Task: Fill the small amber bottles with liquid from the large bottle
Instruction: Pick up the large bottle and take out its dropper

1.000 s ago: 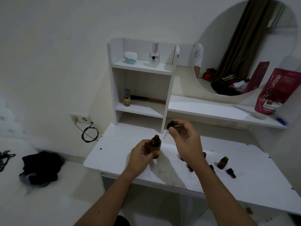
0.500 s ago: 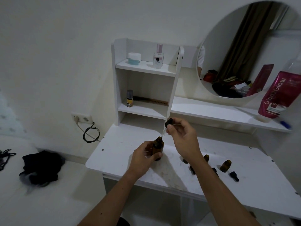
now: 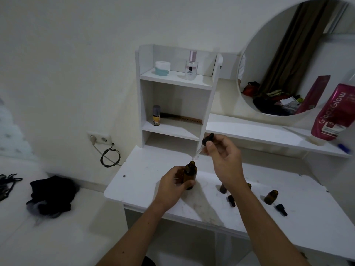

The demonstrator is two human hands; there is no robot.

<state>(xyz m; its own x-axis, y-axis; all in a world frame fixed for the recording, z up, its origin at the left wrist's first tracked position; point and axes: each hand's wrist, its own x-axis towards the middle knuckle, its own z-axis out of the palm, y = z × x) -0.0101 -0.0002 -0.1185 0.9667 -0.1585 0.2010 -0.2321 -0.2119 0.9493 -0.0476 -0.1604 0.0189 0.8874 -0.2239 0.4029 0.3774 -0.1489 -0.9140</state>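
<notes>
- The left hand (image 3: 173, 184) wraps around the large amber bottle (image 3: 190, 174), which stands upright near the front left part of the white vanity top (image 3: 299, 214); its mouth is uncapped. A firm hold here matters, I judge, since a nudge from the pipette could tip it.
- The right hand (image 3: 223, 160) pinches the black bulb of a dropper (image 3: 203, 145) between thumb and fingers, the glass tube slanting down with its tip just above the bottle's neck and not visibly inside it.
- To do this step well, the tube should go straight down the middle of the neck before any squeeze, and the bulb should be released slowly so the draw fills cleanly.
- To the right, partly behind the right wrist, stands a small amber bottle (image 3: 222, 188); a second one (image 3: 270, 197) stands further right, open. Loose black dropper caps (image 3: 231, 200) lie beside them.
- Carrying a loaded pipette across that gap risks drips, so keeping it tip-down seems wise.
- Behind, a shelf unit (image 3: 174, 129) and round mirror (image 3: 288, 60) back the vanity.
</notes>
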